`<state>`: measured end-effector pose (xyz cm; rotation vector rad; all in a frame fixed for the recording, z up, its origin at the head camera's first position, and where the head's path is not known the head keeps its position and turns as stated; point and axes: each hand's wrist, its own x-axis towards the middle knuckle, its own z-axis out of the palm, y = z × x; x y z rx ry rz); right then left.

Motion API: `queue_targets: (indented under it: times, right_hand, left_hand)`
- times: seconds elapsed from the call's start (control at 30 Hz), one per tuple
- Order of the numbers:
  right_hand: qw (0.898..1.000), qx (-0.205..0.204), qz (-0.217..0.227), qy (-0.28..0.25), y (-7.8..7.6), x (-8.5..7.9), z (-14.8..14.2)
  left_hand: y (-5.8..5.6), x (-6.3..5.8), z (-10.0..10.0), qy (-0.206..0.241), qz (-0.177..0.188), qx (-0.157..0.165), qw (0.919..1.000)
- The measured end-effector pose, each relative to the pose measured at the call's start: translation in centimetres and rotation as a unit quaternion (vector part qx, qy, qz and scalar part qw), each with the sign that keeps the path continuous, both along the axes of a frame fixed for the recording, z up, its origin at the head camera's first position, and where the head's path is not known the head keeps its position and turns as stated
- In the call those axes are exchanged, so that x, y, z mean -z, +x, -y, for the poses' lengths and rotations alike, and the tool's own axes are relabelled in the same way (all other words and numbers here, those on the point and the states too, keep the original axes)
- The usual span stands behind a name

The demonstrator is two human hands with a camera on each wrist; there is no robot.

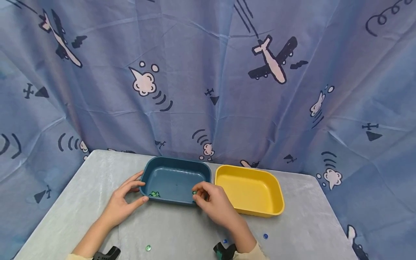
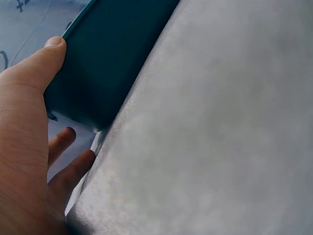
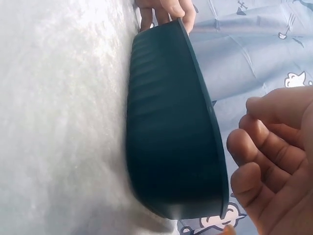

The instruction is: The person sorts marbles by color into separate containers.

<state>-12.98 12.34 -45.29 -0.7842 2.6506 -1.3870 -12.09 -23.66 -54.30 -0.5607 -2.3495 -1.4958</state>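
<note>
My left hand (image 1: 121,204) holds the left end of a dark teal plastic bin (image 1: 177,200), its thumb at the near corner and its fingers at the left rim. In the left wrist view the thumb (image 2: 53,49) lies on the rim. Over the bin's near right corner, my right hand (image 1: 212,202) pinches a small green glass gem (image 1: 194,192) between thumb and fingertips. That gem is hidden in the right wrist view, where the fingers (image 3: 243,145) are curled beside the rim. Several green gems (image 1: 154,194) lie inside the bin's near left corner.
A yellow bin (image 1: 250,191) stands just right of the teal one. On the pale cloth-covered table (image 1: 175,234) lie a light green gem (image 1: 148,248) and two blue gems, one (image 1: 265,236) right of my forearm and another (image 1: 225,241) beside the wrist. A patterned blue curtain (image 1: 195,72) hangs behind.
</note>
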Motion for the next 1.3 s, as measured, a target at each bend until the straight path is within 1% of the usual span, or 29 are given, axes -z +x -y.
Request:
queue_targets:
  times: [0.2, 0.37, 0.6, 0.9, 1.1, 1.3]
  right_hand:
    - [1.0, 0.007, 0.017, 0.001, -0.4, 0.5, 0.1]
    - [1.0, 0.014, 0.023, -0.006, -0.6, 0.5, 0.0]
    - [1.0, 0.012, 0.025, -0.013, -0.6, 0.6, 0.2]
    - [0.999, 0.023, 0.026, 0.007, -0.4, 0.8, 0.5]
    - [0.999, 0.013, 0.029, 0.009, -0.4, 1.1, 0.4]
    - [1.0, 0.004, 0.016, 0.001, -0.5, 1.2, 0.3]
  left_hand:
    - [0.2, -0.1, 0.1, -0.001, -0.002, -0.008, 1.0]
    - [0.0, 0.0, -0.1, -0.003, 0.008, 0.001, 1.0]
    - [-0.1, 0.1, 0.0, -0.002, 0.006, 0.002, 1.0]
    - [0.0, 0.1, -0.1, 0.003, 0.005, 0.001, 1.0]
    - [0.0, 0.2, 0.0, 0.002, 0.006, 0.001, 1.0]
    - [-0.1, 0.1, 0.0, 0.001, 0.005, 0.001, 1.0]
